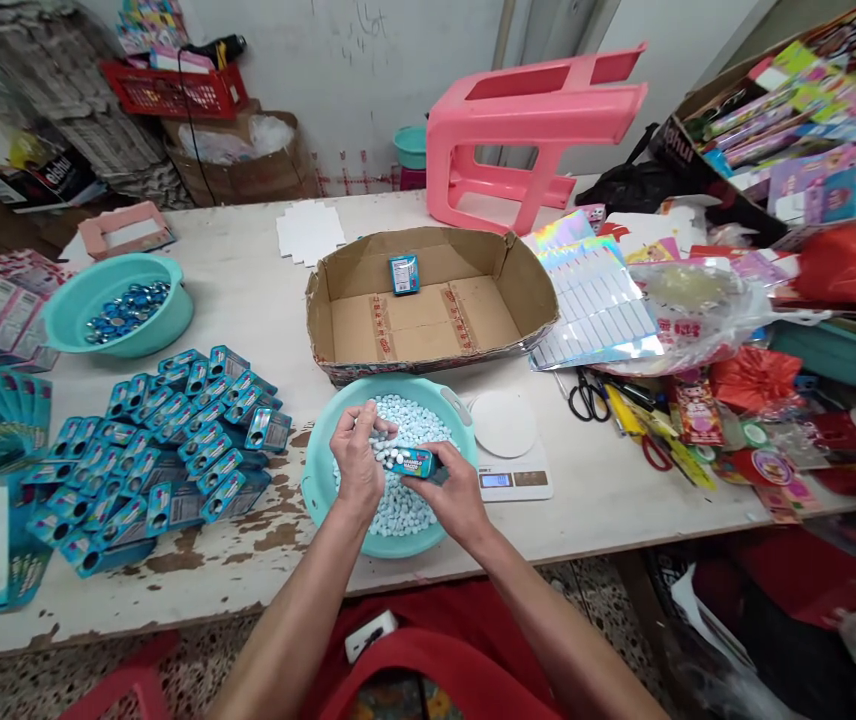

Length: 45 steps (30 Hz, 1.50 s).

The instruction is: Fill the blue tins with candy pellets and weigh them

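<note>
My right hand (456,492) grips a small blue candy box (414,462) over the basin, its end turned toward my left hand. Pale candies show at that end. Close beside it, my left hand (359,455) is curled with the fingers together around some of the candies. Beneath both hands sits a turquoise basin (315,500) filled with small pale blue and white candies (405,515). On the left of the table stand several blue boxes (203,430) in a group. One closed blue box (404,274) lies in the cardboard tray (428,345) behind the basin.
Right of the basin is a kitchen scale (507,430). Black scissors (588,396), knives and packaging crowd the right side. A second turquoise basin (173,325) holds blue wrapped pieces. A pink stool (465,120) lies on its side at the back.
</note>
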{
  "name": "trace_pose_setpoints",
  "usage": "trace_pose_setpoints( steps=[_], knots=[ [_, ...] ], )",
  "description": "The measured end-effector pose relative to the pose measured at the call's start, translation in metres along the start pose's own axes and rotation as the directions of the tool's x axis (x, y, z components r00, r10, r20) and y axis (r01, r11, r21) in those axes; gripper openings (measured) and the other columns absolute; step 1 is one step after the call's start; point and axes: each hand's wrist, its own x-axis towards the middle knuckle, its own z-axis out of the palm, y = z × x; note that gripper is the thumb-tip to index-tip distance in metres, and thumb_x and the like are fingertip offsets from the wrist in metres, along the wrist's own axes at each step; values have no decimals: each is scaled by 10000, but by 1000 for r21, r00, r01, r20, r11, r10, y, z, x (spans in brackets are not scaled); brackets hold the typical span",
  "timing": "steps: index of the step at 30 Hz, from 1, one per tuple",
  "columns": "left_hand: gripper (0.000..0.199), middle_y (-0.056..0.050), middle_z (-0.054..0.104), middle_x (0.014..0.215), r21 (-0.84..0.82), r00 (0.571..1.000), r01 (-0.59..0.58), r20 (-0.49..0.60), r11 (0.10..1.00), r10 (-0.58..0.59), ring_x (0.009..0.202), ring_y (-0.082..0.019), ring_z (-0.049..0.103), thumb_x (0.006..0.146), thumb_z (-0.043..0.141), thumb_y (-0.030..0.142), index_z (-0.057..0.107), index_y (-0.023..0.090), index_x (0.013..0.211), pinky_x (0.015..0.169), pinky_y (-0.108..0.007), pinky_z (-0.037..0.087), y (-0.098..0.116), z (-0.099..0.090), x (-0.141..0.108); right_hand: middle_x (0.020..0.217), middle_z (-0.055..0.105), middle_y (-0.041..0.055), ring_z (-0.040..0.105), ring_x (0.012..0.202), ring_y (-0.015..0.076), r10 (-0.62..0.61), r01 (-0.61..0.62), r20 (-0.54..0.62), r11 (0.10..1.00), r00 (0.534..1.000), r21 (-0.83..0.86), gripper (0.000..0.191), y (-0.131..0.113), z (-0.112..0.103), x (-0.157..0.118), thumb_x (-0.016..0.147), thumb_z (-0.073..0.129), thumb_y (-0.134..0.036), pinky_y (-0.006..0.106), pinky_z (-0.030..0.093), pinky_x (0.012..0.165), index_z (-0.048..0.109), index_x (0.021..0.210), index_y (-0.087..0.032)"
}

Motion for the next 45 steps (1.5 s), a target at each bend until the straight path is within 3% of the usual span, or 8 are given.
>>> trace_pose_setpoints(
  steps=[13,18,24,33,37,40,43,45],
  knots=[
    [286,49,485,573,11,999,-31,31,999,30,457,-67,476,755,644,404,486,178,680,416,-181,344,1,4,-1,918,618,19,575,882,214,-1,1,21,1000,1000,22,300,-1,4,7,678,735,-261,328,444,790,612,949,-221],
    [349,55,455,524,21,996,82,28,996,-83,365,-42,384,742,638,476,492,168,668,336,-166,239,1,1,7,883,617,12,576,845,212,38,-40,30,997,999,69,277,9,9,11,661,736,-282,335,445,778,617,901,-214],
    [321,50,436,491,-27,999,-10,39,1000,11,412,-63,446,784,613,444,518,162,663,395,-177,336,2,1,8,929,603,10,567,889,204,23,-24,7,988,1000,154,331,12,12,10,665,749,-286,319,430,801,601,954,-223],
    [320,71,383,494,-82,998,50,43,995,-46,361,-42,354,764,627,459,509,169,695,345,-167,244,7,-7,14,918,614,10,582,866,204,91,-98,38,961,995,260,385,25,10,9,630,776,-335,323,454,791,601,948,-208],
    [318,43,466,528,205,999,34,35,978,-42,446,-90,464,732,620,489,549,182,687,401,-182,321,-10,-32,29,910,615,18,587,868,213,104,-114,48,933,993,340,417,31,12,11,598,791,-373,341,475,794,604,931,-206],
    [265,-24,625,693,574,989,-11,125,819,-74,687,-185,595,631,702,441,629,191,678,540,-234,429,-26,-55,40,937,613,21,597,883,213,81,-93,47,898,996,430,434,24,3,14,591,802,-374,344,487,803,601,944,-221],
    [220,-51,677,864,698,985,-103,171,709,-24,840,-240,602,616,716,396,681,218,742,669,-284,454,-27,-64,47,1005,618,36,599,941,229,52,-54,17,881,998,469,441,17,-27,15,587,814,-354,356,487,839,610,958,-231],
    [200,-49,680,845,695,985,-133,174,707,14,801,-232,602,649,699,382,690,225,773,678,-283,447,-19,-54,52,1005,629,42,600,946,234,75,-43,-52,888,996,457,439,23,-53,17,595,813,-336,364,486,849,614,972,-227]
  ],
)
